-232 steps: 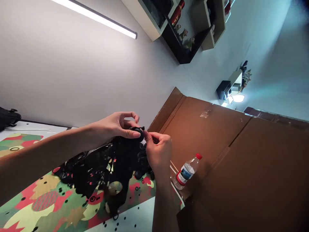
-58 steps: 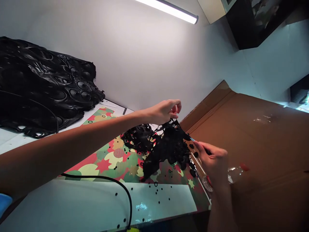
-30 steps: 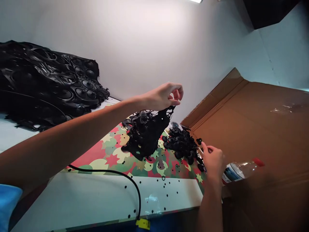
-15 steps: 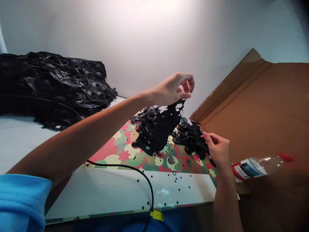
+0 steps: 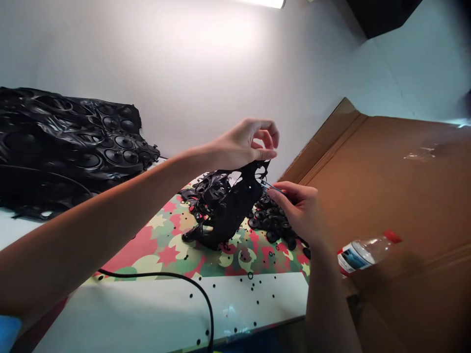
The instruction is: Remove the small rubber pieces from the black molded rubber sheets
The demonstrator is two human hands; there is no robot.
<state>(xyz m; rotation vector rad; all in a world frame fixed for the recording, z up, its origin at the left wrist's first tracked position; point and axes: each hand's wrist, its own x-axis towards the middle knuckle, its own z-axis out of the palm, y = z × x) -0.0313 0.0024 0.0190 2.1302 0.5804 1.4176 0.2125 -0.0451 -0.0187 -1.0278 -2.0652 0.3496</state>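
at the bench's point(image 5: 147, 314) near edge a black cable point(image 5: 176, 277) curves. the right hand point(image 5: 300, 211) pinches a thin tool point(image 5: 270, 186) against the black rubber sheet point(image 5: 224, 206), which the left hand point(image 5: 243, 144) pinches by its top over the patterned mat point(image 5: 165, 245), seemingly picking parts loose; next likely needs a steady pull. loose pieces point(image 5: 274, 220) lie beyond.

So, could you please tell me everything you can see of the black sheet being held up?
The black sheet is thin, glossy and rubbery-looking, ragged and full of punched holes. It hangs crumpled from the left hand, which pinches its top edge; its lower end rests on the patterned mat. The right hand brings a slim tool to its edge.
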